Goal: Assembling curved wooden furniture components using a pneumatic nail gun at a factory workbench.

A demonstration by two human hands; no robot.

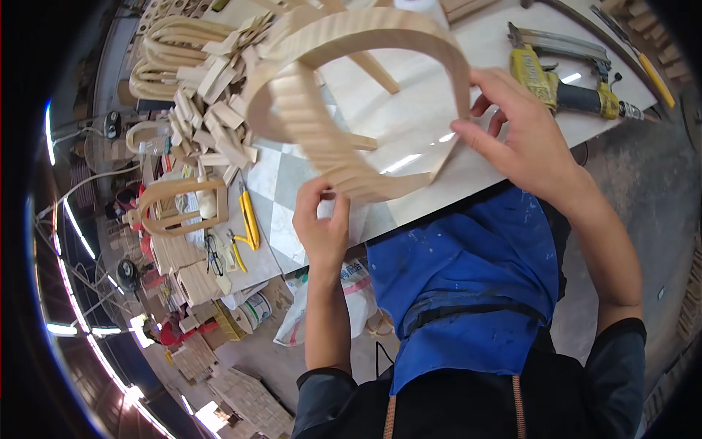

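A pale curved wooden frame (314, 124), a rounded loop of bent wood with slimmer legs behind it, is raised over the table and slightly blurred. My right hand (526, 135) grips its right side, thumb below and fingers curled over the edge. At the lower left corner, my left hand (322, 223) pinches the frame's rim between thumb and fingers. Beyond the right hand lies a yellow and black air nail gun (537, 77) with a hose fitting. A blue apron (464, 263) covers my lap below the frame.
A heap of small wood blocks (216, 124) lies left of the frame, with stacked bent-wood loops (164, 55) behind. Yellow-handled pliers (249, 218), glasses (213, 256) and a small wooden frame (155, 206) sit at the left. A yellow-handled tool (657, 80) lies at the far right.
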